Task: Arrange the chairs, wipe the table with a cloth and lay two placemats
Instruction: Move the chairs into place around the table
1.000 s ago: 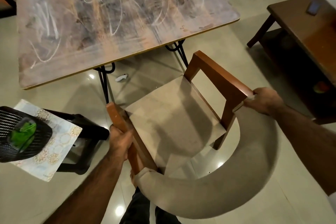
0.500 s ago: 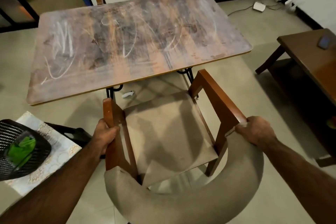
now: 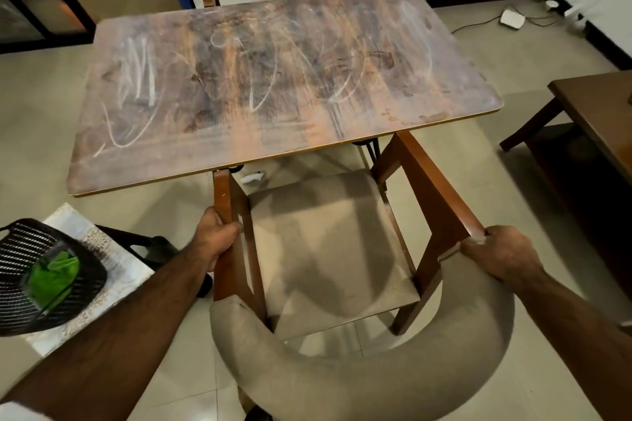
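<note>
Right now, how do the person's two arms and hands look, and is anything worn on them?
Both forearms are bare up to the frame edge. The left hand and the right hand wear no gloves, and no rings, watch or bracelet show. A bit of white fabric shows at the lower left corner, perhaps a sleeve; I cannot tell. A pale sliver at the right edge is also unclear.
</note>
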